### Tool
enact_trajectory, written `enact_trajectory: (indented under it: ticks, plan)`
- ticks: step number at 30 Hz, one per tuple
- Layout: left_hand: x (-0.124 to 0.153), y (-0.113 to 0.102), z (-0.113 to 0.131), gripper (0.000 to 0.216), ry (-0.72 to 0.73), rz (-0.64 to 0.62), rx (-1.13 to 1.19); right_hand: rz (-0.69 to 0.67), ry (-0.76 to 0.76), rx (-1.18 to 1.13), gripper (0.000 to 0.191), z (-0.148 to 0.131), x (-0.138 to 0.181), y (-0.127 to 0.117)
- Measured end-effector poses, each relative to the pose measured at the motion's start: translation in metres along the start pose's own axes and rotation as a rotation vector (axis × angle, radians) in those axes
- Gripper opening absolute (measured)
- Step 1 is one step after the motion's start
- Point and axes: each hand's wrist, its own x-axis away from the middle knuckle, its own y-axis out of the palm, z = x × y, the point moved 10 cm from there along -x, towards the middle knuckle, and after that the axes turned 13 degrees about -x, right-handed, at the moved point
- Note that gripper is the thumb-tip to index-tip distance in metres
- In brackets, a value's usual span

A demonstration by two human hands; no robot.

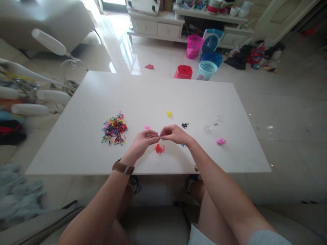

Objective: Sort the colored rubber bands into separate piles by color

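Note:
My left hand [143, 142] and my right hand [176, 134] meet above the middle of the white table [158, 93]. Their fingertips pinch together at a tiny dark thing, too small to name. Just below them lies a small heap of red rubber bands [159, 148]. A few pink bands [147, 127] show behind my left fingers. Black bands [185, 125] lie beyond my right hand, and yellow ones [169, 114] farther back. Blue bands [182, 145] are mostly hidden under my right wrist. To the left sits a large mixed-colour pile of rubber bands [114, 129].
A clear plastic container [214, 124] lies on the table's right side, near a pink object [221, 141]. A small yellow-and-dark item [196, 168] is at the front edge. Baskets, one pink [194, 47] and one light blue [206, 70], stand on the floor beyond.

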Motion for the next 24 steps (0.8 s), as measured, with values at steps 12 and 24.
enact_trajectory:
  ticks: [12, 24]
  plan:
    - [0.003, -0.014, 0.004, 0.044, 0.014, 0.103, -0.048, 0.311, 0.27, 0.659, 0.01, 0.012, 0.037, -0.106]
    - [0.001, -0.01, 0.002, 0.043, -0.004, 0.088, -0.015, 0.101, 0.55, 0.713, 0.008, 0.05, 0.05, -0.1]
